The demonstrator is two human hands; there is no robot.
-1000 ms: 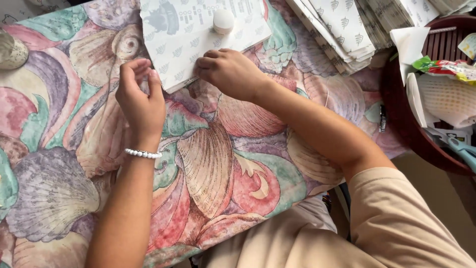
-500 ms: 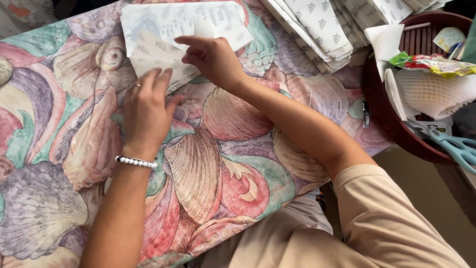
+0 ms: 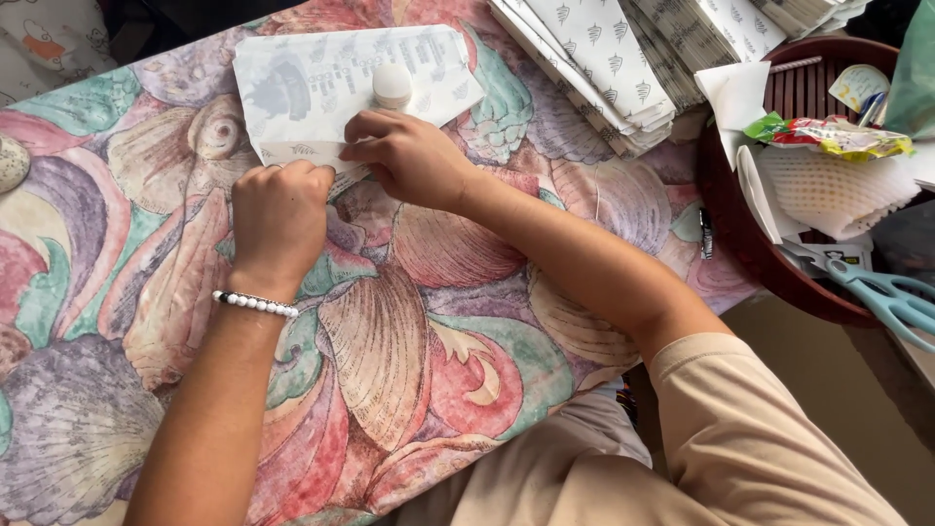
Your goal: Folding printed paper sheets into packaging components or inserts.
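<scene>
A white paper sheet with pale grey print (image 3: 321,83) lies on a cloth with a seashell pattern (image 3: 409,351). A small white round cap-like object (image 3: 392,86) rests on the sheet. My left hand (image 3: 280,219), with a bead bracelet at the wrist, is curled into a fist and presses on the sheet's near edge. My right hand (image 3: 414,156) lies just right of it, fingers bent down on the same folded edge, right below the round object.
Stacks of folded patterned paper (image 3: 623,58) lie at the far right of the cloth. A dark red round basket (image 3: 750,244) beside the table holds white papers, foam netting, wrappers and light blue scissors (image 3: 886,292).
My left hand has closed from flat fingers into a fist on the sheet's near edge. My right hand has drawn back from the sheet's middle to that edge, uncovering the round object.
</scene>
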